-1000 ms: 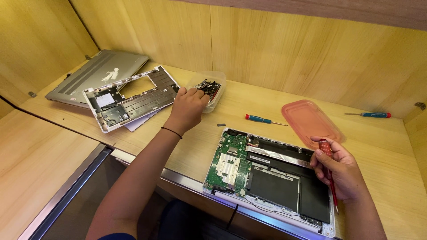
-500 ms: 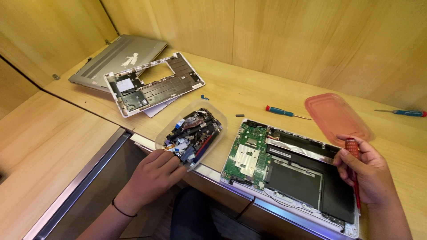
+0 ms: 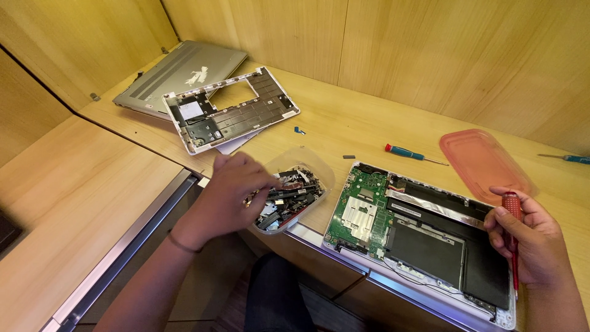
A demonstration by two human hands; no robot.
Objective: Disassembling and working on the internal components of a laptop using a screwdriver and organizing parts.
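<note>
Two hands | left (image 3: 230, 190) picking in parts tub (image 3: 289, 190) | right (image 3: 531, 243) grasping red screwdriver (image 3: 512, 237)

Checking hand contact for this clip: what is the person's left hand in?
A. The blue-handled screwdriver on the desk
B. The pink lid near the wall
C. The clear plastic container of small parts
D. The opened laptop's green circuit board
C: the left hand has its fingers down among the small parts in the clear container, while the right hand grips a red-handled screwdriver over the opened laptop.
</note>
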